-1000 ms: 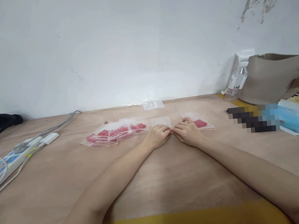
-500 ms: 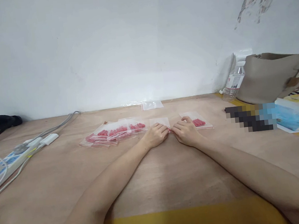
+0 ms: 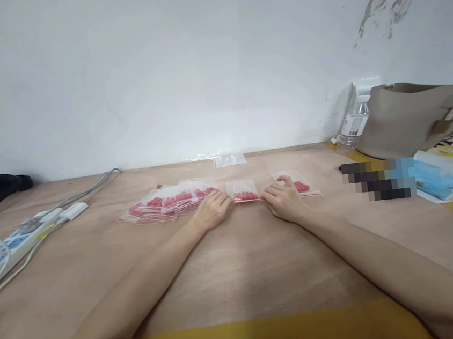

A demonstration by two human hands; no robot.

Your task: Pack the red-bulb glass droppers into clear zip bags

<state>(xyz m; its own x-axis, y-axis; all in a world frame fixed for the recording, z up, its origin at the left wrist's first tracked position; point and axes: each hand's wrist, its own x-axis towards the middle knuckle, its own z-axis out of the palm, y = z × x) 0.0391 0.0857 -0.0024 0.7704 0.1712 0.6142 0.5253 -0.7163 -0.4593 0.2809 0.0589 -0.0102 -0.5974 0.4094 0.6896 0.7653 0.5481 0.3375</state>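
Note:
A small clear zip bag with red pieces (image 3: 244,191) lies flat on the wooden table (image 3: 235,255) between my hands. My left hand (image 3: 211,211) rests just left of it, fingers curled, its fingertips at the bag's left edge. My right hand (image 3: 283,201) sits at the bag's right edge with fingers bent, pinching that corner. Another bag of red pieces (image 3: 297,182) lies under and beyond my right hand. A pile of several filled bags (image 3: 171,200) is spread to the left.
An empty clear bag (image 3: 229,160) lies by the white wall. A power strip with cables (image 3: 23,234) runs along the left. A plastic bottle (image 3: 353,124), a beige bag (image 3: 411,117) and a blue-printed sheet (image 3: 448,178) sit at the right. Yellow tape (image 3: 268,337) edges the table front.
My left hand has slid left off the middle bag, uncovering its red pieces. My right hand has stayed at the bag's right edge.

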